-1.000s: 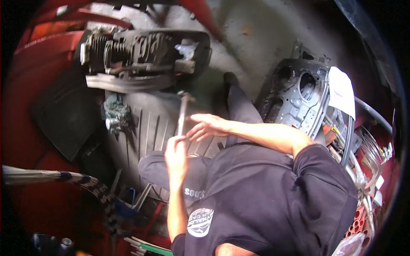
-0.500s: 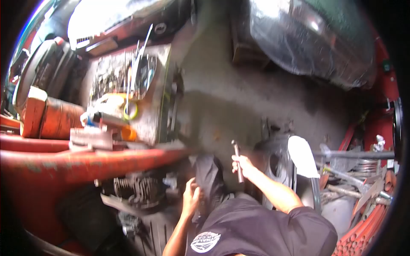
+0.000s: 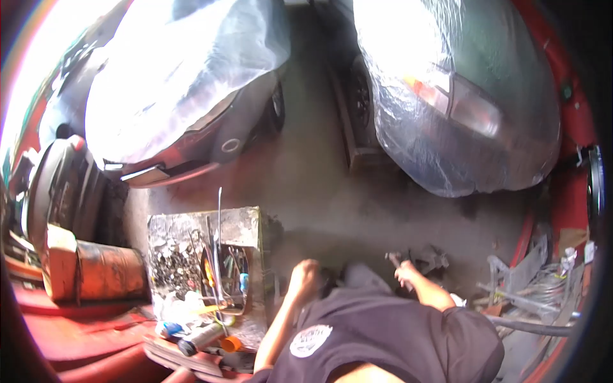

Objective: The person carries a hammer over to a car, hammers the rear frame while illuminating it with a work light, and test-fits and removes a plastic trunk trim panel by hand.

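Note:
My right hand (image 3: 405, 274) is closed around a short, dark metal tool (image 3: 393, 258) with a small knob at its far end. The tool's lower part is hidden by my fingers and sleeve, and its exact kind does not show. My left hand (image 3: 306, 272) is held ahead of my body with its fingers curled, slightly blurred, and nothing shows in it. Nearest to it on the left is a worktable (image 3: 252, 223) covered with small metal parts (image 3: 174, 255), a tray of tools (image 3: 225, 271), and a spray can (image 3: 201, 338).
Two cars under plastic sheeting, one on the left (image 3: 179, 76) and one on the right (image 3: 408, 140), stand ahead with a concrete floor (image 3: 306, 185) between them. An orange cylinder (image 3: 112, 271) lies at left. Metal scrap (image 3: 543, 293) is piled at right.
My view has lifted, and both cars now show more fully. The worktable sits lower in view. My left hand has risen and curled more; my right hand still holds the tool.

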Tool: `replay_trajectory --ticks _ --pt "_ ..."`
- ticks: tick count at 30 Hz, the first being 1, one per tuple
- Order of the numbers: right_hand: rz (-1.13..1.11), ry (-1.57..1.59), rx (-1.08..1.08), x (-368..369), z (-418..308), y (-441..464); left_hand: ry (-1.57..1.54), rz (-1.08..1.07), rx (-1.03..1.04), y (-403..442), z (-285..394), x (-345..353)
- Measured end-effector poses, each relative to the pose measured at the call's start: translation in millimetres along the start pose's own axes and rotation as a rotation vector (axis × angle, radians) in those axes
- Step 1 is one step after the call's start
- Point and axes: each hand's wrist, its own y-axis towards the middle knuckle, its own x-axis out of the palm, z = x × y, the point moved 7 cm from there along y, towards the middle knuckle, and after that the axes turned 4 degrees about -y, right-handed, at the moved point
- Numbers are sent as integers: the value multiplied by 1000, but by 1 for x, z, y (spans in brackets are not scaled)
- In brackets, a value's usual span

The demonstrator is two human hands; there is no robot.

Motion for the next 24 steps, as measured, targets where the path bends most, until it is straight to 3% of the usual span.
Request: replay_trajectory --ticks 1,2,4,8,10,12,13,16,20,24 --pt "35 134 -80 -8 -17 15 -88 -31 -56 47 -21 -6" --pt "22 91 -41 -21 -53 13 -176 -53 -117 94 -46 -8" --pt "28 -62 -15 -43 -129 12 -181 -21 -119 182 -32 -43" --pt "4 -86 49 -76 -230 109 -229 -39 -124 358 -31 -66" --pt "-4 -129 -65 -106 -290 174 -219 -59 -117 435 -21 -77" --pt "38 -223 -156 -135 -382 213 -211 -117 -174 501 -19 -83" --pt "5 -176 0 -154 -423 223 -195 -169 -151 532 -14 -95" --pt "-45 -237 -55 -207 -584 250 -236 -235 -54 619 3 -130" --pt "7 -330 -255 -257 -796 302 -362 -126 -192 752 15 -209" --pt "121 -455 -318 -282 -966 397 -447 -32 -76 903 -6 -263"
